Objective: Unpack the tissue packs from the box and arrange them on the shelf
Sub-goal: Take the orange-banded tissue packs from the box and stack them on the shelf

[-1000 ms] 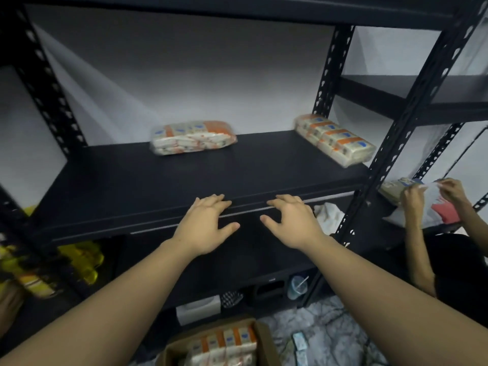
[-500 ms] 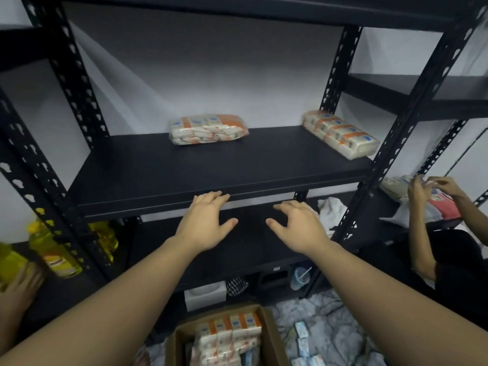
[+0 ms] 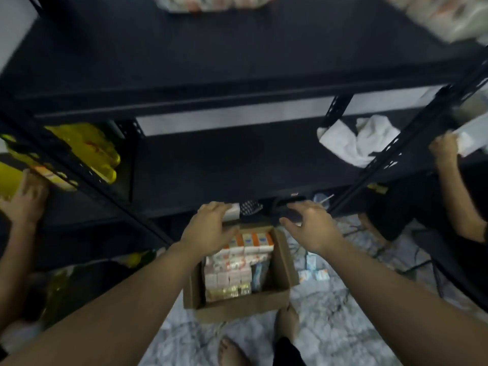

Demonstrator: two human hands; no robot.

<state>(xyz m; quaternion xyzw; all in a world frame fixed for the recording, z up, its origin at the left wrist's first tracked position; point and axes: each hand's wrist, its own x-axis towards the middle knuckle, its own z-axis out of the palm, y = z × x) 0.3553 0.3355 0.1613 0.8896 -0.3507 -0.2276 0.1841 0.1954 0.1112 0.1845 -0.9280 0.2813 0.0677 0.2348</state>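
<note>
Black shelf (image 3: 211,62) above marbled floor (image 3: 330,326)

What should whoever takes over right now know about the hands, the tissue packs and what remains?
Left hand: open, empty, above the brown cardboard box on the floor.
Right hand: open, empty, beside it.
Done: two plastic-wrapped tissue packs lie on the black metal shelf, one at the back, one at the right end.
Left: the box's orange-and-white tissue packs need shelving.
</note>
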